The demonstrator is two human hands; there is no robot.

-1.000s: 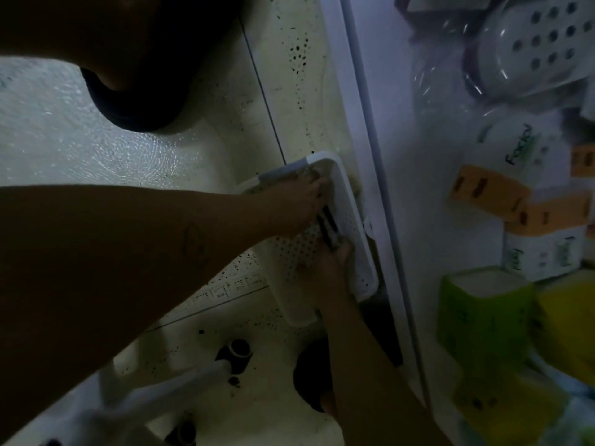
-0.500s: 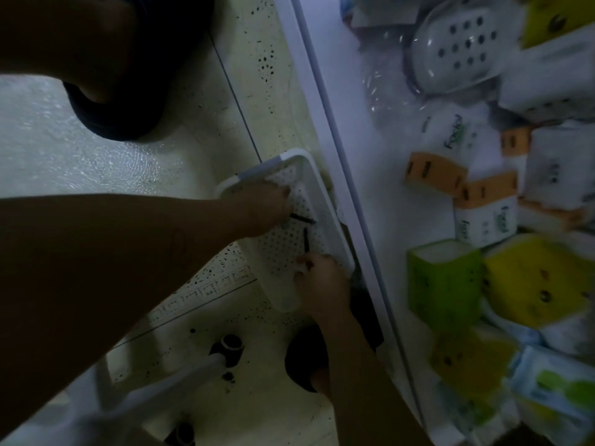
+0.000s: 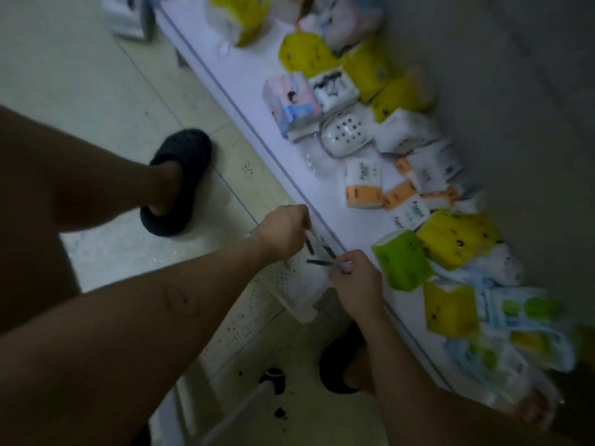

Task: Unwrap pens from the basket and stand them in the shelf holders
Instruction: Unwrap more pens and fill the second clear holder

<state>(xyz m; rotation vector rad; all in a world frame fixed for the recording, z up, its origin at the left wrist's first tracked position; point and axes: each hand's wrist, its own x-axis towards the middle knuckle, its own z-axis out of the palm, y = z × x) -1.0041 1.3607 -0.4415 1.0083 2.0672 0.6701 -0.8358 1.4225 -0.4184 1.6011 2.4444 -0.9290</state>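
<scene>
we are holding pens [image 3: 309, 246] above the basket [image 3: 301, 284], left grip [image 3: 283, 231] and right grip [image 3: 354, 280] each pinching one; unwrapping is just starting, no holder showing.

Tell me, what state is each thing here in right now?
basket, upright on the floor beside the shelf.
pens, held above the basket, not on the shelf; wrapping too blurred to tell.
left hand, gripping pens.
right hand, pinching one pen's end.
slippers, worn on both feet.
</scene>
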